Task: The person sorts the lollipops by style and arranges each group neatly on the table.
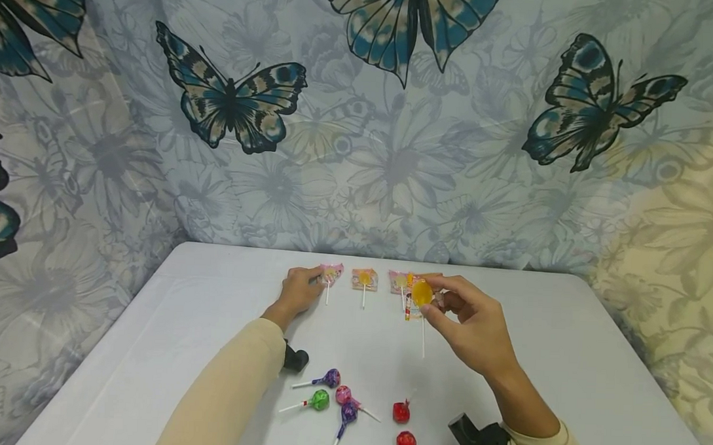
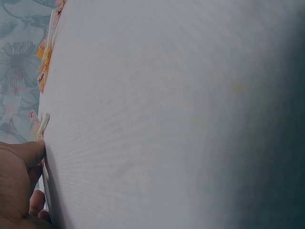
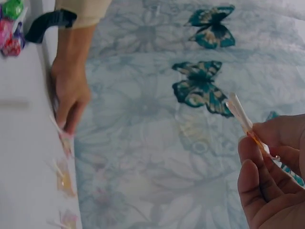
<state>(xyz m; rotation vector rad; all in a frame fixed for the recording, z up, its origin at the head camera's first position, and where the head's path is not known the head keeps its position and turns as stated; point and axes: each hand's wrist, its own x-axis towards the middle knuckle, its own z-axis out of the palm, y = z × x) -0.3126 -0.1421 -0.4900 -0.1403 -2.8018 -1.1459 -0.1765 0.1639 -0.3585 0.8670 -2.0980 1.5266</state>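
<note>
At the back left of the table my left hand [image 1: 298, 291] pinches the edge of a flat lollipop in a pink wrapper [image 1: 332, 273], its stick pointing toward me. In the left wrist view the thumb [image 2: 28, 152] is beside the white stick [image 2: 44, 125]. My right hand [image 1: 477, 321] holds up a yellow-orange lollipop [image 1: 421, 293] between thumb and fingers, stick downward. The right wrist view shows this lollipop's white stick [image 3: 239, 112] and orange wrapper [image 3: 257, 141] above the curled fingers. An orange-wrapped lollipop [image 1: 364, 279] and a pinkish one [image 1: 398, 282] lie between the hands.
Nearer me lie round lollipops: two purple ones [image 1: 331, 378] [image 1: 348, 413], a green one [image 1: 319, 400] and a pink one [image 1: 343, 395]. Two red ones [image 1: 401, 412] [image 1: 406, 442] lie to their right. A butterfly-patterned backdrop [image 1: 393, 184] rises behind the white table [image 1: 213, 276].
</note>
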